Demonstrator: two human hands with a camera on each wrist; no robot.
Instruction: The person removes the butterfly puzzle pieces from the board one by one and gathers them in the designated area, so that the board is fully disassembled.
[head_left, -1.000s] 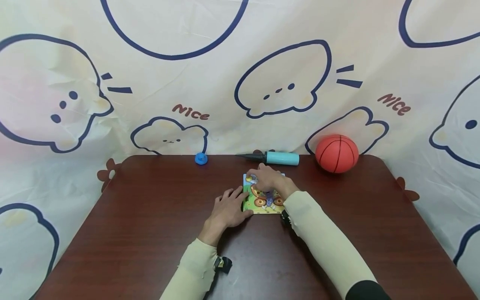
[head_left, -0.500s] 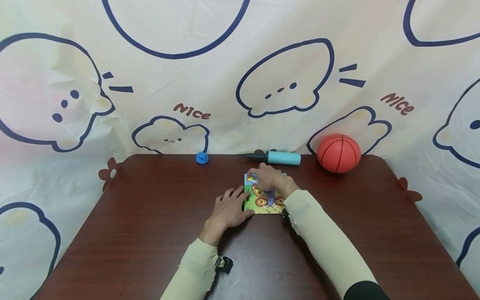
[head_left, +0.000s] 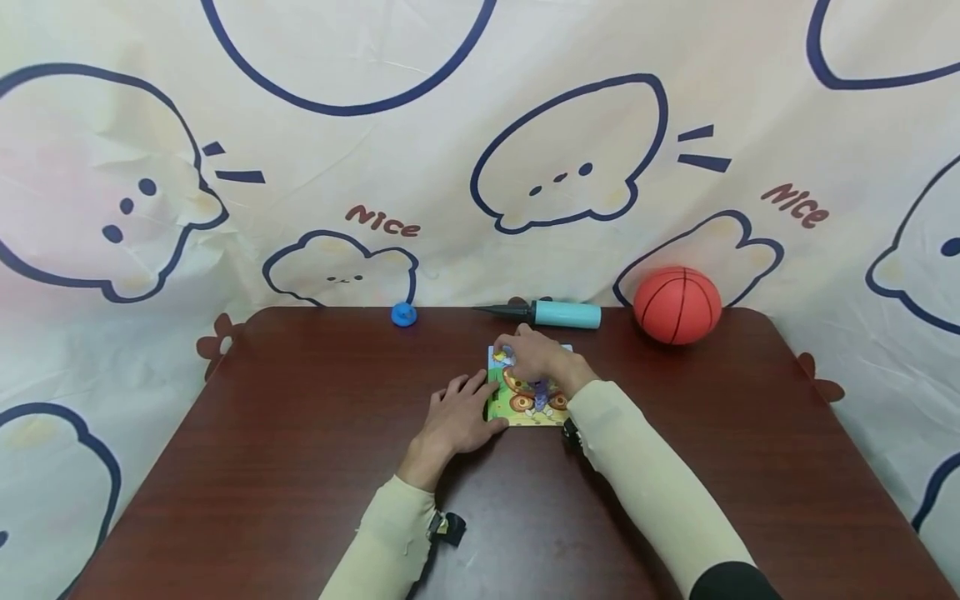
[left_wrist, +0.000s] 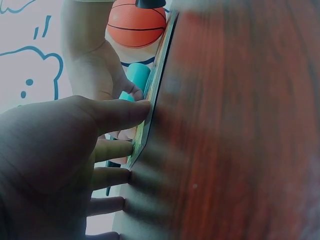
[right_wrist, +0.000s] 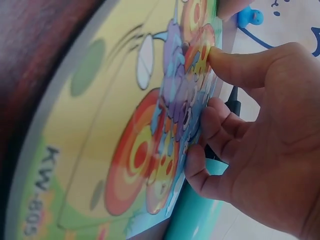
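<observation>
A thin, square cartoon puzzle board lies flat on the table, showing a purple figure and orange ringed shapes on green and yellow. In the right wrist view, "KW-805" is printed near a corner of the puzzle board, and a thin line follows its border. My left hand rests at its left edge, fingers spread; in the left wrist view the thumb of the left hand touches the edge. Over the upper part, my right hand bends its fingers down. The thumb and fingertips of the right hand touch the picture, apart from one another.
Behind the board lies a pump with a teal body and black nozzle. A red ball with black lines sits at the back right. A small blue toy stands at the back edge, before a printed cloth. The brown table spreads all round.
</observation>
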